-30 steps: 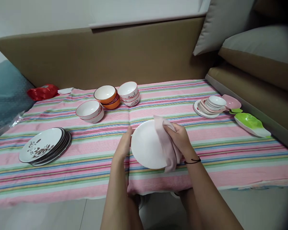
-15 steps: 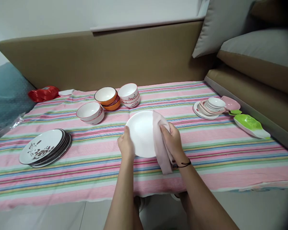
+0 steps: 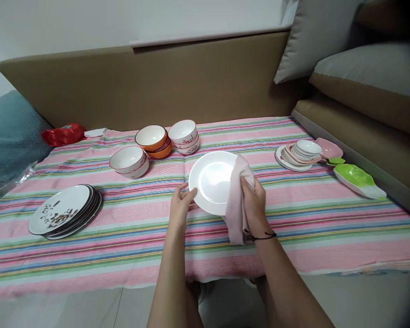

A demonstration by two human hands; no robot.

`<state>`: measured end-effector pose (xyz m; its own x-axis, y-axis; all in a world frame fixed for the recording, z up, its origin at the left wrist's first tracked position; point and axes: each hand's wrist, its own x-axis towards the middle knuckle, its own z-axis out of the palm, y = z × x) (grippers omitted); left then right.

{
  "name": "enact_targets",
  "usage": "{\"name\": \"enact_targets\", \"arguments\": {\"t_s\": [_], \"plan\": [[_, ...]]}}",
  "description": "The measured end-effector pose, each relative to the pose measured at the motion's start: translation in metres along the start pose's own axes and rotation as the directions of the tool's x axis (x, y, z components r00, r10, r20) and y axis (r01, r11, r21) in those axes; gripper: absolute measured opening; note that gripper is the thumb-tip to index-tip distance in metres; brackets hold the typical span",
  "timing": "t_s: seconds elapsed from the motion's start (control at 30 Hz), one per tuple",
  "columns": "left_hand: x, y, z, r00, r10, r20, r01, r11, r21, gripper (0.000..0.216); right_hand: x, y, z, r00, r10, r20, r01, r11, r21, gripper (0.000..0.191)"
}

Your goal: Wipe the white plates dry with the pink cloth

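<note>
A round white plate (image 3: pixel 212 180) is held up above the striped cloth, tilted so that its shiny face shows. At its right edge my right hand (image 3: pixel 254 200) is closed on a pale pink cloth (image 3: pixel 237 205), gripping the rim through it. The cloth hangs below the plate. My left hand (image 3: pixel 181 202) is at the plate's lower left rim with its fingers apart. Its thumb tip overlaps the rim, while the other fingers are loose to the left, not wrapped around the plate.
A striped cloth (image 3: pixel 140 237) covers the surface. Flowered plates (image 3: pixel 61 212) are stacked at left; red-rimmed bowls (image 3: pixel 128 159), orange bowls (image 3: pixel 153 139) and white bowls (image 3: pixel 183 134) stand behind. Right are small dishes (image 3: pixel 307 148) and a green dish (image 3: pixel 355 177). A brown backrest (image 3: pixel 205 86) borders the back.
The plate and pink cloth have moved right and slightly away from me, and the plate has turned. My left hand's grip has loosened, with its fingers now spread at the rim.
</note>
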<state>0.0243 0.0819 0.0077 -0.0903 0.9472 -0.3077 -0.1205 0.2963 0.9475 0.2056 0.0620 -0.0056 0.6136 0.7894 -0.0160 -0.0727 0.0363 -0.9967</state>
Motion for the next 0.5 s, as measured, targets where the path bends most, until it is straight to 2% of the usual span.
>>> {"name": "enact_targets", "arguments": {"t_s": [0.1,0.23,0.3,0.37,0.5], "plan": [[-0.004,0.004,-0.004,0.995,0.073,0.065,-0.076,0.996,0.037,0.045,0.011,-0.007,-0.018,0.999,-0.017,0.05,0.019,0.999,-0.036,0.037],[-0.005,0.003,-0.001,0.989,0.033,0.141,-0.046,0.995,0.089,0.047,0.007,-0.017,-0.024,0.964,0.03,0.265,-0.007,0.996,-0.088,0.036],[-0.005,0.002,0.002,0.995,-0.016,0.103,0.007,0.996,0.09,0.048,0.001,-0.02,-0.019,0.943,0.044,0.329,-0.015,0.996,-0.092,0.036],[-0.003,0.0,0.005,0.999,-0.033,0.008,0.032,0.999,0.04,0.049,-0.004,-0.021,-0.012,0.945,0.042,0.324,-0.024,0.998,-0.058,0.034],[0.001,-0.007,0.016,0.982,-0.106,-0.157,0.069,0.973,-0.222,0.051,-0.01,-0.016,0.004,0.959,0.076,0.275,-0.12,0.981,0.15,0.028]]}}
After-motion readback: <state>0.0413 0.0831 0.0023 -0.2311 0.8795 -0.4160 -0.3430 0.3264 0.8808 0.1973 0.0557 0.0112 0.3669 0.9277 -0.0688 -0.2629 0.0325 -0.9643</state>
